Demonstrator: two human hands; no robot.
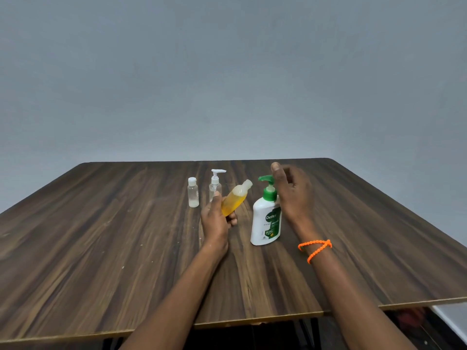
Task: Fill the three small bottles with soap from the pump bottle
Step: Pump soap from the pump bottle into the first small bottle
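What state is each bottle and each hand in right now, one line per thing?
Yellow-filled small bottle: tilted, capped, gripped by the left hand, mostly full of yellow soap.
Small capped bottle: upright on the table, capped, nearly empty.
Small pump-top bottle: upright, looks empty.
Green-pump soap bottle: upright on the table.
Right hand: fingers relaxed beside the green pump, holding nothing; contact unclear.

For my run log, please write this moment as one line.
left hand: holds tilted yellow-filled bottle | right hand: open beside pump bottle | two small bottles standing
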